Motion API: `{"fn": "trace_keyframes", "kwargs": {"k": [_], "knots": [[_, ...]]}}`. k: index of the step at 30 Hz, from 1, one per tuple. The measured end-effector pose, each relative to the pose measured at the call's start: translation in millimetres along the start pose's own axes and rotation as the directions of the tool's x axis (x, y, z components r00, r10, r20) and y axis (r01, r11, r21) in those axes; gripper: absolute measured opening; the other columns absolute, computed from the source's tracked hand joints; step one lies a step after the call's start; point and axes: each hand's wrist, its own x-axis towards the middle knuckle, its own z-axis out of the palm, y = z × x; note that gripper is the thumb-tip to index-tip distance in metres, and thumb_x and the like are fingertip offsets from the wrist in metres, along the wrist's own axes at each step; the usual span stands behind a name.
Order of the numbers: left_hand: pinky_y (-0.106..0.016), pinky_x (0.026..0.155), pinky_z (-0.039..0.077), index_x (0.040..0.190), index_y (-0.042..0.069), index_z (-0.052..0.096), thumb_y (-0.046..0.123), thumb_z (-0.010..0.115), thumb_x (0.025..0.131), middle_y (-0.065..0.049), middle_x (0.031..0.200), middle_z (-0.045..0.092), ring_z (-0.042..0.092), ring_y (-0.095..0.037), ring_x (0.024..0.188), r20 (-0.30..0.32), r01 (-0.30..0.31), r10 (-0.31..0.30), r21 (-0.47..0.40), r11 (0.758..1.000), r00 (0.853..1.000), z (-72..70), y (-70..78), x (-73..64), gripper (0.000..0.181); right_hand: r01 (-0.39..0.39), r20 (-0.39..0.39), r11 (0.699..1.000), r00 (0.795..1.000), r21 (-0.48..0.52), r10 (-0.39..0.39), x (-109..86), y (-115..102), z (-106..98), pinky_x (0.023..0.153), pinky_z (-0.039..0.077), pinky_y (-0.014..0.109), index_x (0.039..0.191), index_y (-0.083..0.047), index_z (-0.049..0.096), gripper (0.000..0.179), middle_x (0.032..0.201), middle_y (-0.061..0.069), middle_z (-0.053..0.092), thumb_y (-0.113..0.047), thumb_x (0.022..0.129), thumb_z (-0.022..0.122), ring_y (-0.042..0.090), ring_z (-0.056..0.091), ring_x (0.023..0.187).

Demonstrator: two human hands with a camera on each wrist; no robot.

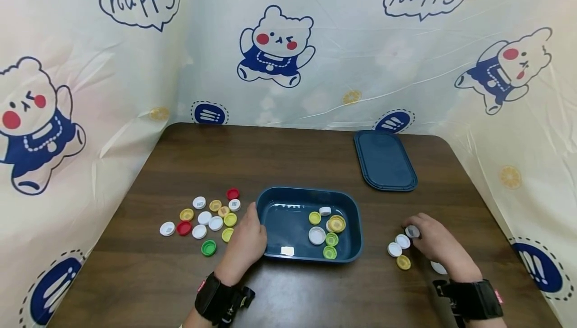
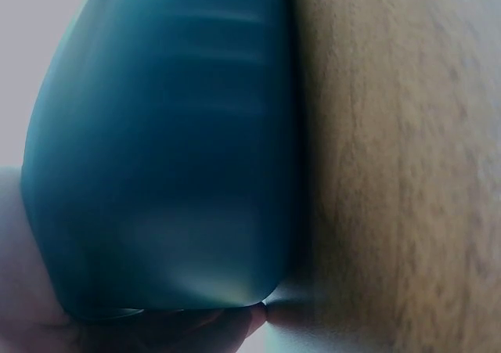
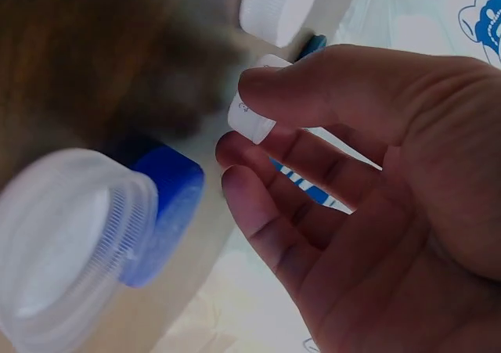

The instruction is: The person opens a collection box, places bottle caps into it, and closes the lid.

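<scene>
White cap (image 1: 412,232), pinched in the fingers of the right hand (image 1: 439,241), is well right of the blue tray (image 1: 286,228), whose long axis runs sideways; the left hand (image 1: 245,238) holds the tray's left end.

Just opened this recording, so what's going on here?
A person is handling bottle caps at a wooden table. Their right hand pinches a white cap, with a few other caps nearby. Their left hand touches the left end of a dark blue tray, which already contains several white, yellow and green caps. More loose caps lie left of the tray.
</scene>
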Motion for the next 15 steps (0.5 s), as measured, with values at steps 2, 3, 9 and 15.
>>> {"fn": "trace_keyframes", "kwargs": {"k": [2,3,9,15], "knots": [[-0.060,0.102,0.047,0.147,-0.014,0.030,0.002,0.047,0.100,-0.033,0.144,0.048,0.054,-0.044,0.129,-0.003,-0.002,0.002,0.002,1.000,1.000,0.0,-0.2,-0.3,0.052,0.005,-0.017,1.000,1.000,-0.002,-0.005,-0.2,0,-2,0.084,0.052,0.054,0.107,0.000,0.069,0.032,0.105,0.015,0.064,0.008,0.076,0.075,0.035,0.063,0.099],[-0.060,0.102,0.047,0.147,-0.014,0.030,0.002,0.047,0.100,-0.033,0.144,0.048,0.054,-0.044,0.129,-0.003,-0.002,0.002,0.003,1.000,1.000,-0.3,-0.4,-0.6,0.052,0.008,-0.022,1.000,1.000,-0.004,-0.009,-0.1,-1,-3,0.083,0.052,0.054,0.106,0.000,0.069,0.032,0.104,0.015,0.064,0.009,0.076,0.074,0.035,0.063,0.098],[-0.060,0.101,0.047,0.147,-0.014,0.030,0.002,0.047,0.100,-0.033,0.144,0.048,0.054,-0.044,0.128,-0.005,-0.003,0.003,-0.001,1.000,1.000,-0.1,-1.7,-1.8,0.053,0.027,-0.038,1.000,0.999,-0.008,-0.027,1.2,-8,-12,0.080,0.052,0.053,0.106,0.000,0.068,0.030,0.103,0.015,0.062,0.008,0.077,0.072,0.034,0.062,0.095],[-0.059,0.099,0.050,0.145,-0.012,0.033,0.001,0.049,0.100,-0.031,0.140,0.052,0.058,-0.042,0.124,-0.025,-0.019,0.019,-0.011,1.000,1.000,0.7,-1.7,-0.8,0.050,0.077,-0.060,0.997,0.995,-0.002,-0.077,6.4,-24,-19,0.082,0.052,0.053,0.108,0.001,0.068,0.030,0.106,0.016,0.062,0.008,0.079,0.072,0.033,0.063,0.096]]}}
